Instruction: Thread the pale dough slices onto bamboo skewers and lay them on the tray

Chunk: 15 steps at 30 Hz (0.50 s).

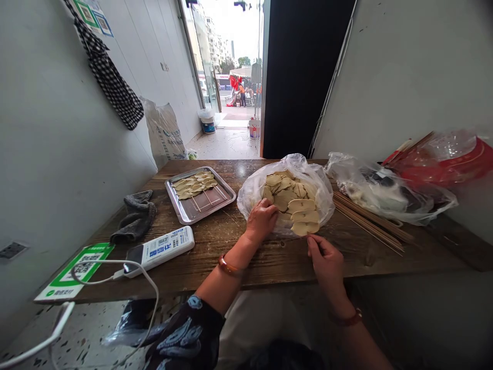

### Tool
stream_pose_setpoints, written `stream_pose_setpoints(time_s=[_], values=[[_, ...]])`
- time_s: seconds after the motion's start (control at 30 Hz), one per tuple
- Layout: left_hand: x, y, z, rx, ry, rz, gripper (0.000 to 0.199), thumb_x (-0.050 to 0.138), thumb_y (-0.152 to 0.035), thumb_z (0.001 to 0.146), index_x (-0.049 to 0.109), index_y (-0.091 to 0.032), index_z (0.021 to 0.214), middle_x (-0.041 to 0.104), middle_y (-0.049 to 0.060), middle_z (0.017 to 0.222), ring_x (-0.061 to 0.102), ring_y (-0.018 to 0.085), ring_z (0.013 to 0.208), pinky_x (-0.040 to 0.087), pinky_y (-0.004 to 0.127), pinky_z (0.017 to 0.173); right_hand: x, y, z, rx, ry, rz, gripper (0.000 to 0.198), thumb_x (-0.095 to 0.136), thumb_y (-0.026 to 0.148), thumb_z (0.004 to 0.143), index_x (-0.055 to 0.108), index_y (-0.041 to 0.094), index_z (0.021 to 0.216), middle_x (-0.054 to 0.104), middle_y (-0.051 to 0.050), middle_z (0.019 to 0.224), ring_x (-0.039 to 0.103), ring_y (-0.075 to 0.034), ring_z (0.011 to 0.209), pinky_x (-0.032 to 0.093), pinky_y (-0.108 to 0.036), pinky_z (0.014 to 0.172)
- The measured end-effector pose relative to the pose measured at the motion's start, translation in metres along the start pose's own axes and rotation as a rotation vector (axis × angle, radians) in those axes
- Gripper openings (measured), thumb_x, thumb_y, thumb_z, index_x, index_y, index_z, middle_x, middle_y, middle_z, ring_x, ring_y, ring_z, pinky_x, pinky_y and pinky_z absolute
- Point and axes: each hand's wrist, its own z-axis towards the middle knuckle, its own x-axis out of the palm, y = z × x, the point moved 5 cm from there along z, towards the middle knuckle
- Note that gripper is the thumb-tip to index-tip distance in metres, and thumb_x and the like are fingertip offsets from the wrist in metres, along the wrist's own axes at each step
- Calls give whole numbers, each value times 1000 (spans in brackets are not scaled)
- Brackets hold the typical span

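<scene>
My right hand [325,258] pinches the lower end of a thin skewer. Three flat, pale yellow-brown slices [305,216] are threaded on it in a row, above the front right of an open clear plastic bag [249,191]. Loose slices of the same kind [285,198] fill the bag; they look like tofu skin or dough, but I cannot tell which. At the bag's left front, my left hand [262,220] is closed with curled fingers against the loose slices; what its fingertips hold is hidden. On a metal tray [195,207] to the left lie several filled skewers [194,184].
Bare wooden skewers [372,221] lie right of the bag, beside crumpled plastic bags [389,192]. A grey cloth [134,216], a white power bank [167,246] with a cable, and a green QR card [77,272] are on the left of the wooden table [215,257].
</scene>
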Motion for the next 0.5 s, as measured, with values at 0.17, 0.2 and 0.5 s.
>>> stream_pose_setpoints(time_s=[0.17,0.2,0.5], values=[[3,-2,0,39,31,77,22,48,-26,90,68,-21,84,59,6,90,54,19,88,44,33,84,0,-2,0,21,5,-22,36,54,45,87,72,14,93,55,2,58,51,-14,56,40,-24,54],[4,-2,0,33,39,83,21,48,-25,90,68,-21,84,59,6,90,54,19,88,44,33,84,0,-2,0,24,7,-21,36,55,46,87,72,15,93,55,2,58,52,-14,56,40,-24,54],[2,-5,-1,44,42,118,21,51,-28,89,72,-23,90,59,7,98,53,21,92,44,34,85,1,-3,0,20,0,-24,36,55,45,86,73,14,95,58,1,59,53,-14,56,41,-24,55]])
